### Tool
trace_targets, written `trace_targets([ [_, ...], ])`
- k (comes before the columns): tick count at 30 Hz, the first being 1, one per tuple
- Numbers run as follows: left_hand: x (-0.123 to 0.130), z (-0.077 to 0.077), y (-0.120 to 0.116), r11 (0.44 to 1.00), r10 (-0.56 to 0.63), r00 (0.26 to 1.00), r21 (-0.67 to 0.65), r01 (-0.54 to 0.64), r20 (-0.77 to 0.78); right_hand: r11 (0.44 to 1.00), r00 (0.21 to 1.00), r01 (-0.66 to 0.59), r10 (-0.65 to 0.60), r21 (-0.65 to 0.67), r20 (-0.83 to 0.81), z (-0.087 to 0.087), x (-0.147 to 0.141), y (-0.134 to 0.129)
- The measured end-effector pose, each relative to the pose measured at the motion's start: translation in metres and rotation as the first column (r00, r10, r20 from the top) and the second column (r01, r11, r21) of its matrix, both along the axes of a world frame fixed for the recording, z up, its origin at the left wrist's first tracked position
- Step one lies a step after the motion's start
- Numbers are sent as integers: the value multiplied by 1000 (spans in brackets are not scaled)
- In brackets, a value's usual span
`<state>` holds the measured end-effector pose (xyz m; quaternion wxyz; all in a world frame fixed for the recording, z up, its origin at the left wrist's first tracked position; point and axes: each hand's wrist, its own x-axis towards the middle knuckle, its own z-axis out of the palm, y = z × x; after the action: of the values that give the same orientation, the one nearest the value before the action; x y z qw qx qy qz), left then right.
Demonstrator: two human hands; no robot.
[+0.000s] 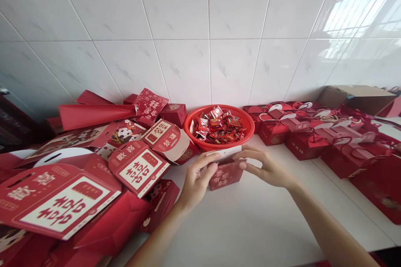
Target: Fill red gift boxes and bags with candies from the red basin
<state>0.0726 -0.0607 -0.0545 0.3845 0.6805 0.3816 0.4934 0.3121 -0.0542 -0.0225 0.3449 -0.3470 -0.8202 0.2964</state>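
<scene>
A small red gift box with pale lettering stands on the white tabletop in front of me, its white-lined flap raised at the top. My left hand grips the box's left top edge, thumb in front and fingers behind. On the opposite side my right hand has its fingers and thumb closed at the flap and right top edge. Just behind the box is a red plastic basket holding many wrapped candies. The inside of the box is hidden from view.
Flat and part-folded red boxes are heaped along the left. Rows of made-up red boxes with handles fill the right side. A brown cardboard carton sits at the far right, and a tiled wall rises behind the table.
</scene>
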Motion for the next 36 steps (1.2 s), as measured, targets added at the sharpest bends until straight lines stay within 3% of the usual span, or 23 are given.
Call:
trace_targets([
  [4, -4, 8, -13, 988, -141, 983, 50, 147, -115, 1000, 1000, 24, -24, -18, -2, 3, 0, -13],
  [9, -7, 9, -21, 963, -202, 957, 135, 233, -210, 998, 998, 56, -56, -17, 10, 3, 3, -20],
  [14, -7, 1, -8, 986, -123, 978, 91, 140, -171, 1000, 993, -13, 11, -19, -117, -13, 6, -11],
  [18, -6, -6, 1, 996, -55, 988, 61, 64, -145, 989, 935, 79, -117, -123, -336, -35, -3, 3],
  [21, -5, -12, 2, 997, -55, 992, 47, 60, -111, 975, 915, 105, -172, -197, -366, -42, -11, 11],
  [28, -5, -13, 10, 1000, -20, 1000, -13, 20, 9, 970, 931, 162, -211, -181, -299, -38, -18, 17],
  [36, -4, -10, 17, 999, 32, 999, 39, -33, 31, 971, 919, 56, -141, -231, -367, -29, -20, 17],
])
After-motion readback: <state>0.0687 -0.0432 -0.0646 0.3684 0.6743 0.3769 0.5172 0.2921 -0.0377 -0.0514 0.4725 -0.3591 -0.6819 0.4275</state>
